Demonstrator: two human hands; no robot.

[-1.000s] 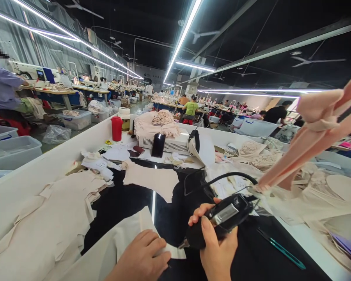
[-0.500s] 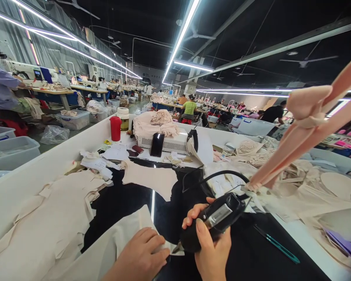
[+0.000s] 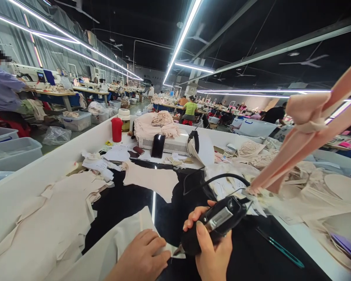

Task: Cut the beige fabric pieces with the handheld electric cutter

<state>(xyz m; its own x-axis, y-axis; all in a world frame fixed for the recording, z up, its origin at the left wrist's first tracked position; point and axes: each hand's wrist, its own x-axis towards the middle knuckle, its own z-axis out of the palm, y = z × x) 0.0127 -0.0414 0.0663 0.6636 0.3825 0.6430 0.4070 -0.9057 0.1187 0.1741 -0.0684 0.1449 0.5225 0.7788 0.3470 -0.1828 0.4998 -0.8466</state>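
Observation:
My right hand (image 3: 212, 253) is wrapped round a black corded hand tool (image 3: 213, 226), its tip angled down-left onto the edge of a cream fabric piece (image 3: 125, 238). My left hand (image 3: 140, 257) lies flat on that fabric, fingers stretched out, just left of the tool's tip. Both rest on a glossy black worktop (image 3: 125, 203). The tool's black cable (image 3: 222, 179) loops up and back behind it.
Cream fabric offcuts (image 3: 46, 222) pile at the left, another piece (image 3: 152, 179) lies mid-table. Pink straps (image 3: 304, 144) hang at the right. A teal tool (image 3: 280, 248) lies to the right. A red cup (image 3: 116, 129), phone (image 3: 158, 145) and white box (image 3: 169, 144) stand behind. Other workers sit beyond.
Both hands and the tool have shifted slightly leftward along the fabric edge; the view wobbles a little. Nothing was picked up or let go.

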